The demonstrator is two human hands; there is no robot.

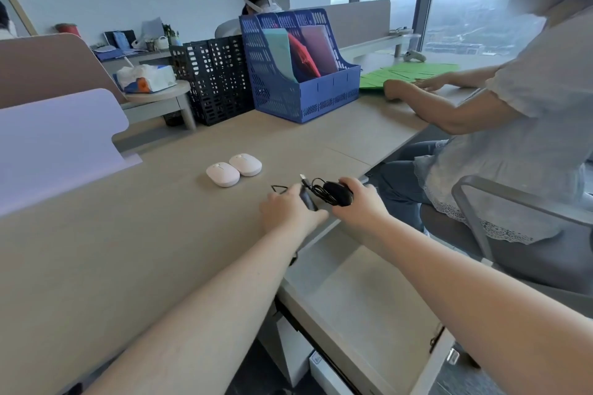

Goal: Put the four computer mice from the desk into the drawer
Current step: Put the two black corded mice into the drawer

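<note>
— Where are the mice right now?

— Two pale pink wireless ones sit side by side, touching or nearly so, on the counter (96, 266) just left of the frame's centre: the nearer pink mouse (222, 174) and the farther pink mouse (245, 164). Nobody is touching them.

— And the dark ones?

— The right hand (359, 202) is wrapped around a black wired mouse (338, 194), with its bundled cable (316, 187) and USB plug (304, 179) sticking out toward the left. The left hand (288, 210) is closed on a dark grey mouse (307, 200), mostly hidden by the fingers, with a thin loop of its cord (277, 188) showing beyond the knuckles. Both hands are close together at the counter's edge, right of centre.

— Is the drawer open?

— Yes, the drawer (369, 298) is pulled out in the lower right of the frame, below the right forearm. I see no mouse in the part that shows.

— What else is around?

— A blue file rack (288, 99) with coloured folders and a black mesh file rack (218, 83) stand at the upper centre. A second person (513, 125) sits on the right, hands on green paper sheets (407, 72).
</note>
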